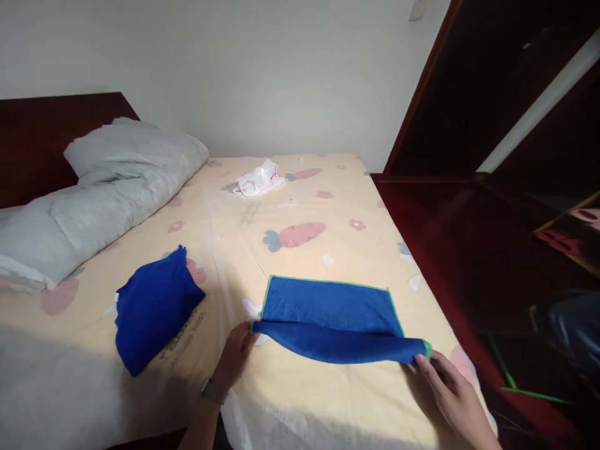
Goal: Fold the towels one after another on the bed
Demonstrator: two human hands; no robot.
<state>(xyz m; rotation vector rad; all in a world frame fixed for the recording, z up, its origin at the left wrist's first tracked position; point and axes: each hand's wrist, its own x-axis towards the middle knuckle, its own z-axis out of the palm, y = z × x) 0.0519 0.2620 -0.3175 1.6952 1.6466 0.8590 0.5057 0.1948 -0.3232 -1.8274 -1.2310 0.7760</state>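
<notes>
A blue cloth with green edging [328,306] lies on the bed, its near side lifted and folded back over itself. My left hand [238,350], with a watch on the wrist, pinches the near left corner. At the near right corner, my right hand [445,381] grips the cloth between thumb and fingers. The raised part sags between both hands. To the left rests a crumpled darker blue cloth [154,306], touched by neither hand.
The bed [244,250] has a carrot-patterned sheet. A white plastic bag [260,179] sits near the wall, and a grey quilt [107,187] is bunched at the left by the dark headboard [47,134]. Past the bed's right edge is dark red floor [422,231].
</notes>
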